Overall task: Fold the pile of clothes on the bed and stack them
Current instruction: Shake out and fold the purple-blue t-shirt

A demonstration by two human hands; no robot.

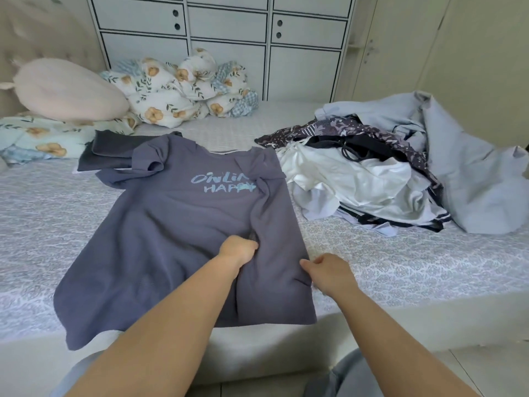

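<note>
Grey-blue, the shirt (171, 239) lies face up on the bed (400, 267), its hem hanging over the near edge and its right side folded inward. The left hand (239, 249) is a fist bunching fabric mid-shirt, while the right hand (329, 269) pinches the folded right edge. The pile (372, 173) crowds the shirt's right shoulder, folded dark clothes (111, 151) touch its left sleeve, and bare bed lies open on both sides nearer the front.
</note>
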